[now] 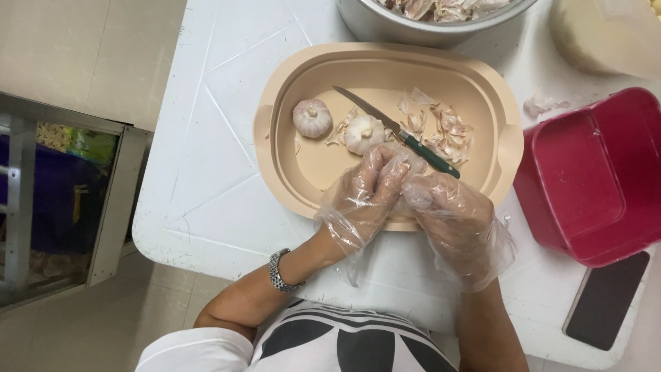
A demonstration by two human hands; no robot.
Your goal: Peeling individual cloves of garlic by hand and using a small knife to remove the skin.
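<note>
Both gloved hands, left hand [365, 189] and right hand [447, 213], are closed together over the near rim of the beige tray [275, 138], so peelings are caught; what is pinched cannot be told. The knife [396, 131] is laid diagonally, green handle nearer the hands, tip toward the far left, beside two garlic bulbs [312, 118].

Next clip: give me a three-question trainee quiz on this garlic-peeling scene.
1. True or false: the knife is held in the right hand.
2. How many whole garlic bulbs lie in the beige tray?
3. What lies right of the tray: A) red container B) blue bowl C) wooden board?

Key: 1. False; it lies in the tray, while both gloved hands, left hand included, meet at the near rim. 2. Two. 3. A.
</note>
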